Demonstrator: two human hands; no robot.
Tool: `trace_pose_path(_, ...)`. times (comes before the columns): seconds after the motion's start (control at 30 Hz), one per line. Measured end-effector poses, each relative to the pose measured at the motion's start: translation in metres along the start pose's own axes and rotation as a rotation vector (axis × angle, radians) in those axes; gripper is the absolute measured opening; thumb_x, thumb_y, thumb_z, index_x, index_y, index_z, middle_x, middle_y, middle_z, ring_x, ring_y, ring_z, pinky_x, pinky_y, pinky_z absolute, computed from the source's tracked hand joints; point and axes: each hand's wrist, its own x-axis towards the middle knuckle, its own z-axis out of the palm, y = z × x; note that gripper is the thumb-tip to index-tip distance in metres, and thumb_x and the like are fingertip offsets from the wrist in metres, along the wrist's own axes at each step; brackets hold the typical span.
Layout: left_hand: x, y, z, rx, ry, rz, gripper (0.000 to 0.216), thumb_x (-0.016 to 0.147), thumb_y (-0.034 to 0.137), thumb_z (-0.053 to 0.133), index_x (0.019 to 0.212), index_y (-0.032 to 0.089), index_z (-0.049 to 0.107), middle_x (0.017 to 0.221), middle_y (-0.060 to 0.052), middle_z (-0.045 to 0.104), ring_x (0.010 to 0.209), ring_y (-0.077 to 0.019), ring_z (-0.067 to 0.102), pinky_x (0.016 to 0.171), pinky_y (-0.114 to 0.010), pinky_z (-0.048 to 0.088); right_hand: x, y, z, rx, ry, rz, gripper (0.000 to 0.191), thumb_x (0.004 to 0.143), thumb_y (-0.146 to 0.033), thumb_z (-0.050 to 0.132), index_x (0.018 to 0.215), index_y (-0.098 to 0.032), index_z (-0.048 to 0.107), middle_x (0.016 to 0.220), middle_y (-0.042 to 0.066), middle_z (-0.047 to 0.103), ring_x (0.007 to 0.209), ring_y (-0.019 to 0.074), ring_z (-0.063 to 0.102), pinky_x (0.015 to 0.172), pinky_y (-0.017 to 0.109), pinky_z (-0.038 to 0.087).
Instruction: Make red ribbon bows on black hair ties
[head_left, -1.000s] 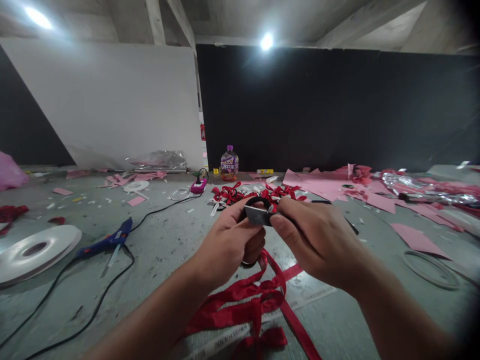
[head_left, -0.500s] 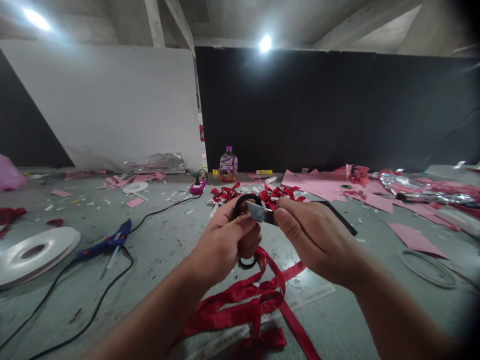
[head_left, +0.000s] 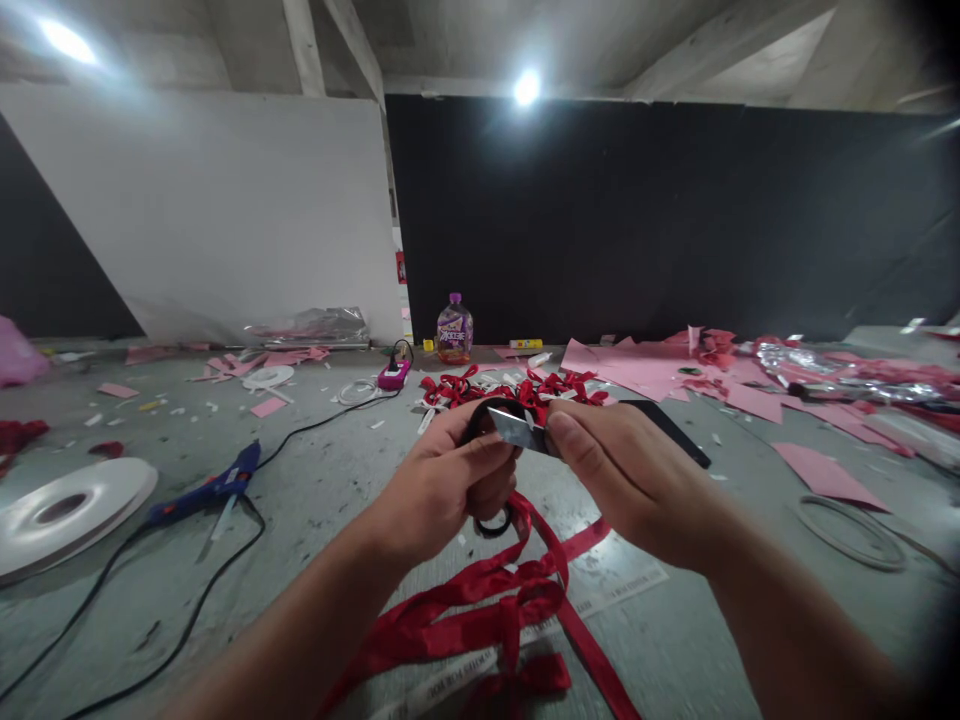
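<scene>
"What are our hands holding?"
"Our left hand (head_left: pixel 442 480) is curled around a black loop (head_left: pixel 478 414), its thumb beside a flat metal piece (head_left: pixel 516 428). Our right hand (head_left: pixel 637 465) pinches that piece's dark end, fingers narrow. We can't tell whether loop and metal are joined."
"Where's all that from the red ribbon (head_left: pixel 457 632)?"
"Raised just beyond it."
"And around the ribbon?"
"A printed white strip (head_left: pixel 636 581) passes under it. Left of it, we see a blue glue gun (head_left: pixel 210 490) and a white spool (head_left: pixel 112 500); well beyond it, a purple-capped bottle (head_left: pixel 455 335) stands upright."
</scene>
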Motion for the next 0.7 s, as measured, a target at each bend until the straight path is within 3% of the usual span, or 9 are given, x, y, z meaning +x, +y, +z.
trace_pose_path(0.7,0.0001,-0.0008,-0.0034,0.007,-0.095,-0.054,0.032,0.086,0.029,0.067,0.068,0.018,0.043,0.051,0.01,0.027,0.041,-0.0033,0.018,0.04,-0.018,0.018,0.0029,0.0058,0.0028,-0.01,-0.008,-0.034,0.045,0.104,-0.037,0.028,0.063,-0.021,0.035,0.054,-0.004,0.04,0.049,0.0109,0.03,0.052,0.033,0.017)
